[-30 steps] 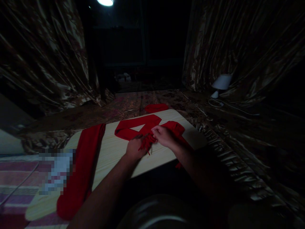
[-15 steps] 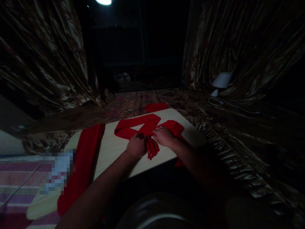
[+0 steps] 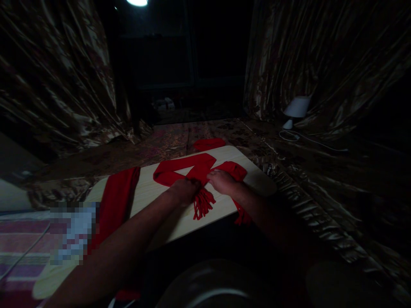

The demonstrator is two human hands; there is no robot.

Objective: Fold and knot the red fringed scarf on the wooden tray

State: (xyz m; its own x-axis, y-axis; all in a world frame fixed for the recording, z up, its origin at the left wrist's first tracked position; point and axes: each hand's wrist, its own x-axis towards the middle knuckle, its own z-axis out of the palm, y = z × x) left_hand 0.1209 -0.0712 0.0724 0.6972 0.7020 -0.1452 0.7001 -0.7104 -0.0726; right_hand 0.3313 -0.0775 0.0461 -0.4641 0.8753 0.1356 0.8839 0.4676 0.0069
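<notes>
A red fringed scarf [image 3: 180, 169] lies looped on a pale wooden board [image 3: 154, 192], its strands crossing near the middle. My left hand [image 3: 183, 190] is closed on the scarf just left of the crossing. My right hand [image 3: 223, 181] rests with curled fingers on the scarf's right strand. The tasselled fringe [image 3: 203, 204] hangs out between the two hands toward me. A second red scarf [image 3: 114, 201] lies folded in a long strip on the board's left part.
The room is dark. Shiny patterned curtains hang left and right, and similar cloth covers the surface around the board. A small white lamp [image 3: 297, 109] with a cable stands at the right. Another red piece [image 3: 208, 143] lies beyond the board. A striped cloth [image 3: 19, 244] lies at lower left.
Both hands slid a little away from me along the scarf. The fringe, bunched under my hands a second ago, now lies spread out below them.
</notes>
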